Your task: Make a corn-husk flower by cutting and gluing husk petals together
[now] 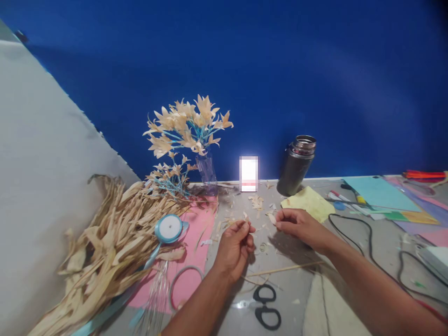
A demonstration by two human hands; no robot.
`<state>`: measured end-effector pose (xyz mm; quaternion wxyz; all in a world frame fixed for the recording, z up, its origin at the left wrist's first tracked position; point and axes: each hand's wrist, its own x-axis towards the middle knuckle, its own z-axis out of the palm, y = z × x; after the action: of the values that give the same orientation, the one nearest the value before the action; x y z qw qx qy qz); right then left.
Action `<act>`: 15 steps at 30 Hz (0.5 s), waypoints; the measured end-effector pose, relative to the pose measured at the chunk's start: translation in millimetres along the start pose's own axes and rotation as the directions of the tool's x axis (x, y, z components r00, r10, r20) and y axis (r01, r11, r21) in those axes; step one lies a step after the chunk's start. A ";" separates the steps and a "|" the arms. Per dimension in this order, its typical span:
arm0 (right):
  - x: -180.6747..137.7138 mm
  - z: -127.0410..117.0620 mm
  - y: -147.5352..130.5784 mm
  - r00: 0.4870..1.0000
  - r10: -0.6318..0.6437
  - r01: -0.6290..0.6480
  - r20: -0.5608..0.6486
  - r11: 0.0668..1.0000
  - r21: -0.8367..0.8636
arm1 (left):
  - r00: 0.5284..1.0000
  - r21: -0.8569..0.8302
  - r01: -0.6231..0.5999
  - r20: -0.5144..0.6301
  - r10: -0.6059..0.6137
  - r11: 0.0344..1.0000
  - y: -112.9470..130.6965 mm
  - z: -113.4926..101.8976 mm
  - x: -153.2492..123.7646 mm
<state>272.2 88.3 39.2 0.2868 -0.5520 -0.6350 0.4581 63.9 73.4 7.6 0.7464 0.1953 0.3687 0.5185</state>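
Observation:
Over the middle of the table, my left hand (235, 247) is closed in a pinch on a small pale husk piece (246, 216), whose tip sticks up above the fingers. To its right, my right hand (297, 226) pinches a pale husk petal (272, 218) between thumb and forefinger. The two hands are a short way apart. Husk scraps (256, 201) lie scattered behind them. Black-handled scissors (268, 308) rest in front of my left hand, their blades partly hidden by my forearm. A thin stick (285, 269) lies between the hands and the scissors.
Dried corn husks (105, 247) are heaped at left, with a blue ribbon or tape roll (169, 228) on them. Husk flowers (187, 122) stand in a clear vase (207, 175). A dark flask (297, 165), yellow paper (308, 204) and a black cord (369, 235) are at right.

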 end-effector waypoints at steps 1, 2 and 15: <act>-7.9 2.9 -1.2 1.000 -0.008 0.009 -0.011 0.997 0.073 | 1.000 -0.012 0.015 0.010 -0.015 1.000 -0.9 4.2 -1.5; -14.6 6.3 -1.6 0.999 -0.017 0.022 -0.040 0.991 0.133 | 0.999 -0.020 0.031 0.018 -0.031 0.999 -2.4 8.5 -3.0; -38.6 41.8 8.3 0.906 0.069 0.079 -0.417 0.942 0.327 | 0.996 0.029 -0.077 0.037 0.076 0.997 -41.1 46.9 -11.7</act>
<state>248.2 39.7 19.8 0.5088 -0.5791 -0.4715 0.4283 122.9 51.1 14.5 0.7295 0.2301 0.3554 0.5372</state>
